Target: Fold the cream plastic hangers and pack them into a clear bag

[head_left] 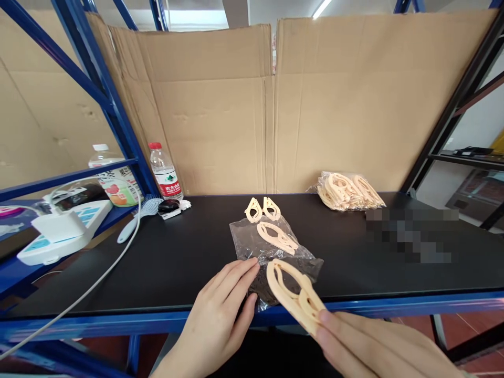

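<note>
My right hand pinches a beige plastic folding hanger by its near end, folded up and held tilted above the table's front edge. My left hand has its fingers stretched out, thumb apart, and the fingertips rest at the near left side of a clear plastic bag. Another folded beige hanger lies in or on the bag; I cannot tell which. Just beyond the bag's far edge stand two small beige loop-shaped ends; how they join the rest is unclear.
A bag of several beige hangers lies at the back right. Along the left are a red-capped water bottle, a hairbrush, a power strip and a white cable. Cardboard walls the back of the black table.
</note>
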The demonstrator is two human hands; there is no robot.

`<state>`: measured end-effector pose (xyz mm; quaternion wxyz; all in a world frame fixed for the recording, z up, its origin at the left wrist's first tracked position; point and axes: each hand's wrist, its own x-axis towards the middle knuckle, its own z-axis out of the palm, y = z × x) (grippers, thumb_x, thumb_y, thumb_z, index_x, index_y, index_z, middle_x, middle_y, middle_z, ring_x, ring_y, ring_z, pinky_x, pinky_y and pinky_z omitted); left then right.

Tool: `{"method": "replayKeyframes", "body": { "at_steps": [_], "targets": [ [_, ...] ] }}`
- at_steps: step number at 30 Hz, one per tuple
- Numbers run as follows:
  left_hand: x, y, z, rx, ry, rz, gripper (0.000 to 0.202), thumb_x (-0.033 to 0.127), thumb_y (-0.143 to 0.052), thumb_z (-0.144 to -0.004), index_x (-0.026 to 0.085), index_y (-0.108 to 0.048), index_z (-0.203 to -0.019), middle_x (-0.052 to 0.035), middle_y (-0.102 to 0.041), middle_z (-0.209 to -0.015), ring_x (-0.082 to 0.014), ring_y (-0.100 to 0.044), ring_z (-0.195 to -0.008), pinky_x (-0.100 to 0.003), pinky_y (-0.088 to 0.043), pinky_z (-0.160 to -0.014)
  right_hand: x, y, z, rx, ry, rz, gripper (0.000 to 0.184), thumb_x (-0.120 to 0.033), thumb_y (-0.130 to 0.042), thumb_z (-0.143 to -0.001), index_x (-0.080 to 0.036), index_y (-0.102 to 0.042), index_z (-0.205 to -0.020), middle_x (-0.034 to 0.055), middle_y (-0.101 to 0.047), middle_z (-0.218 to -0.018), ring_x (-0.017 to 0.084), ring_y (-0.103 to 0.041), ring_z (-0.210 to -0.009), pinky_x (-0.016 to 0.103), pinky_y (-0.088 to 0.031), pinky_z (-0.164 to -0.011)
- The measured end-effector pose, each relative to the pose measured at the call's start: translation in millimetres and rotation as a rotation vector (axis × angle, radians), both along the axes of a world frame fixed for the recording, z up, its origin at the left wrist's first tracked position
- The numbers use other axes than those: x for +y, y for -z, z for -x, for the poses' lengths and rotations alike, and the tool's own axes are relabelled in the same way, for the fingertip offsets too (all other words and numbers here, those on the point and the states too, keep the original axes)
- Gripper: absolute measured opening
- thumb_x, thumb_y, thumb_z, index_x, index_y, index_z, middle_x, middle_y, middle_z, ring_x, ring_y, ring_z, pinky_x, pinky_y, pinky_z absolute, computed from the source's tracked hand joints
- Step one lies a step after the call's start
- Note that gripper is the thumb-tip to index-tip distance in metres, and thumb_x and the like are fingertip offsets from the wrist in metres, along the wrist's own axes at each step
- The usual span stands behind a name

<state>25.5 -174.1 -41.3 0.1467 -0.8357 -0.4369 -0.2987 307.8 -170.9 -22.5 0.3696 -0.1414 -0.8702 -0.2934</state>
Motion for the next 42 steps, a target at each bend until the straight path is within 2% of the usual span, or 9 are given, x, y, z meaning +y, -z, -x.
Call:
{"method": "replayKeyframes", "body": {
  "at_steps": [5,9,12,16,20,24,31,37,42],
  "targets": [
    [1.7,-0.9,-0.1,-0.088,-0.056,0.000,0.045,0.015,-0.048,-0.091,0.016,-0.046,-0.135,-0.0122,-0.053,-0.134,-0.0240,-0.052,-0.121,-0.036,-0.050,-0.099,12.5,5.1,34.1,0.027,-0.079,-0.053,0.034,-0.028,-0.047,-0.097,-0.015,-0.061,-0.125,0.0062,-0.073,-0.105,0.020,-0.071,-0.091,0.024,-0.058,-0.084],
    [1.5,-5.8,1.1,-0.199,-0.088,0.034,0.044,0.017,-0.047,-0.092,0.018,-0.045,-0.136,-0.0121,-0.052,-0.134,-0.0233,-0.052,-0.122,-0.036,-0.049,-0.101,4.5,1.9,30.4,-0.061,-0.052,0.027,0.033,-0.025,-0.055,-0.093,-0.020,-0.061,-0.125,0.0022,-0.073,-0.105,0.018,-0.071,-0.089,0.022,-0.058,-0.085],
    [1.0,-4.7,0.8,-0.172,-0.071,0.063,0.044,0.017,-0.047,-0.091,0.019,-0.045,-0.135,-0.0115,-0.052,-0.133,-0.0229,-0.052,-0.121,-0.035,-0.049,-0.101,2.2,3.1,29.0,-0.014,-0.004,-0.013,0.030,-0.019,-0.055,-0.092,-0.020,-0.063,-0.121,0.0019,-0.074,-0.104,0.018,-0.071,-0.088,0.022,-0.058,-0.085],
    [1.0,0.7,-0.9,-0.147,-0.076,0.047,0.047,0.014,-0.048,-0.091,0.017,-0.042,-0.137,-0.0122,-0.051,-0.134,-0.0222,-0.051,-0.122,-0.035,-0.049,-0.101,12.9,1.5,43.8,0.038,-0.021,-0.108,0.028,-0.010,-0.047,-0.091,-0.012,-0.069,-0.108,0.0095,-0.074,-0.101,0.021,-0.071,-0.088,0.026,-0.059,-0.078],
    [1.0,1.2,-1.8,-0.156,-0.066,0.030,0.047,0.013,-0.047,-0.091,0.016,-0.041,-0.137,-0.0132,-0.050,-0.134,-0.0222,-0.050,-0.124,-0.035,-0.049,-0.102,31.0,-5.1,68.8,-0.080,-0.064,-0.047,0.037,-0.001,-0.036,-0.086,-0.001,-0.068,-0.104,0.0181,-0.072,-0.100,0.026,-0.070,-0.089,0.032,-0.060,-0.073],
    [0.5,0.2,-2.0,-0.136,-0.065,0.024,0.048,0.012,-0.047,-0.090,0.015,-0.041,-0.137,-0.0140,-0.052,-0.133,-0.0222,-0.052,-0.122,-0.034,-0.050,-0.101,50.8,1.2,93.5,-0.068,-0.056,-0.010,0.033,-0.001,-0.041,-0.086,0.005,-0.066,-0.106,0.0230,-0.070,-0.099,0.027,-0.069,-0.085,0.035,-0.061,-0.067],
    [0.9,1.5,-2.0,-0.096,-0.063,0.001,0.049,0.012,-0.047,-0.089,0.014,-0.042,-0.138,-0.0148,-0.054,-0.132,-0.0229,-0.053,-0.121,-0.034,-0.051,-0.100,62.8,13.1,112.2,-0.160,-0.032,0.036,0.028,-0.001,-0.044,-0.083,0.003,-0.067,-0.099,0.0182,-0.067,-0.087,0.025,-0.066,-0.071,0.036,-0.059,-0.061],
    [1.4,2.0,-1.4,-0.104,-0.075,-0.012,0.049,0.013,-0.047,-0.089,0.015,-0.043,-0.138,-0.0135,-0.054,-0.133,-0.0234,-0.055,-0.119,-0.034,-0.052,-0.099,67.2,19.0,116.3,-0.140,-0.014,-0.048,0.026,-0.001,-0.045,-0.085,0.004,-0.064,-0.101,0.0236,-0.067,-0.097,0.031,-0.065,-0.091,0.040,-0.057,-0.074],
    [0.7,0.8,-1.0,-0.100,-0.064,0.002,0.044,0.014,-0.048,-0.089,0.016,-0.049,-0.133,-0.0117,-0.056,-0.130,-0.0233,-0.056,-0.117,-0.035,-0.053,-0.097,62.4,-9.0,96.1,-0.079,-0.142,0.122,0.023,-0.006,-0.045,-0.085,-0.004,-0.066,-0.094,0.0090,-0.064,-0.070,0.019,-0.060,-0.061,0.029,-0.050,-0.052]
  ]
}}
